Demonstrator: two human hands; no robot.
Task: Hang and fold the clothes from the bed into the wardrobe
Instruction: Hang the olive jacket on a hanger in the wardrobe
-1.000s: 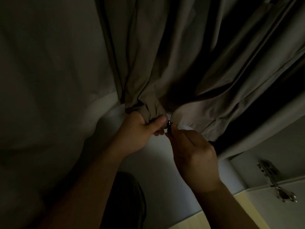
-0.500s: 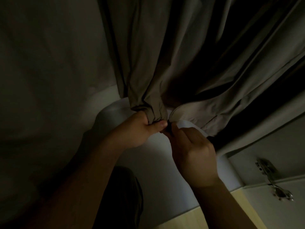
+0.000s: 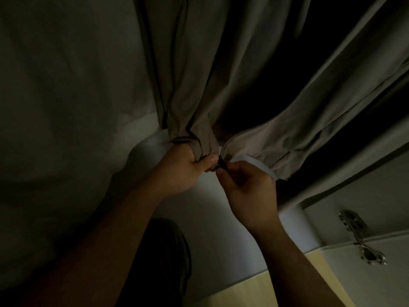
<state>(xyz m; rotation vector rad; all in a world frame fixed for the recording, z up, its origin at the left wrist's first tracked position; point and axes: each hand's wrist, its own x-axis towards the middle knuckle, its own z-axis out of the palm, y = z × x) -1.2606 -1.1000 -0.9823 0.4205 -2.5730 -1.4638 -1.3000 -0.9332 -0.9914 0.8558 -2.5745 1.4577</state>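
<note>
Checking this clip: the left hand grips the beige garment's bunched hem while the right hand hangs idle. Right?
No: the head view shows the right hand pinching a small dark zipper pull; the left hand does grip the hem.

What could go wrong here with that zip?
1. The left hand bunches the jacket at the hem, so loose fabric might catch in the zip pull that the right hand pinches.
2. The scene is dim, so misaligned zip sides may go unnoticed.
</note>
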